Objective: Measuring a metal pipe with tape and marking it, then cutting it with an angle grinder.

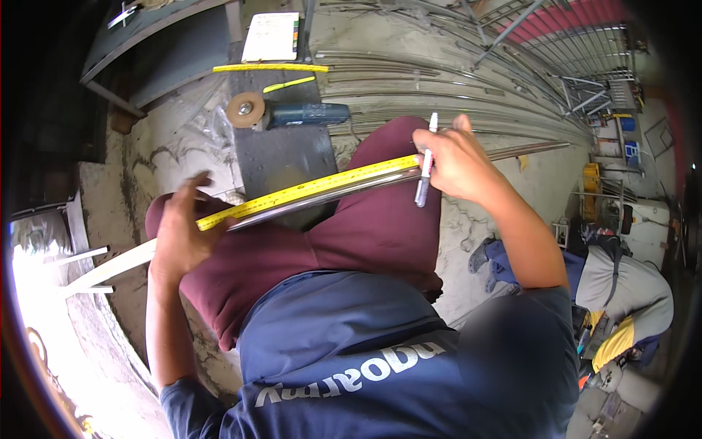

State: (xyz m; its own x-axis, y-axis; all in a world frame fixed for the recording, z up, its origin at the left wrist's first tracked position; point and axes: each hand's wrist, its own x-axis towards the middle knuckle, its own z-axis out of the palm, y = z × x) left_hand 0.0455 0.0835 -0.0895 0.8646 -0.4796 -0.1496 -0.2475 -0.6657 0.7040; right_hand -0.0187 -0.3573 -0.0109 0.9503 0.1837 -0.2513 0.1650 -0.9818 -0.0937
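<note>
A shiny metal tube (333, 192) lies slantwise across my lap, with a yellow measuring tape (314, 189) stretched along it. At the tape's left end, my left hand (181, 238) has its thumb against the tape and tube; its other fingers reach over beyond them and are slightly blurred. My right hand (459, 162) is closed around a white marker (426, 164), which stands across the tube at the tape's right end. That hand's fingertips also touch the tape or the tube, though the exact contact is partly hidden.
Beyond my knees, a dark bench (281, 157) carries an angle grinder (292, 114), a yellow strip (270, 68) and a notebook (270, 36). Long metal rods (439, 95) lie on the floor at the far right. Another person (621, 285) bends over at right.
</note>
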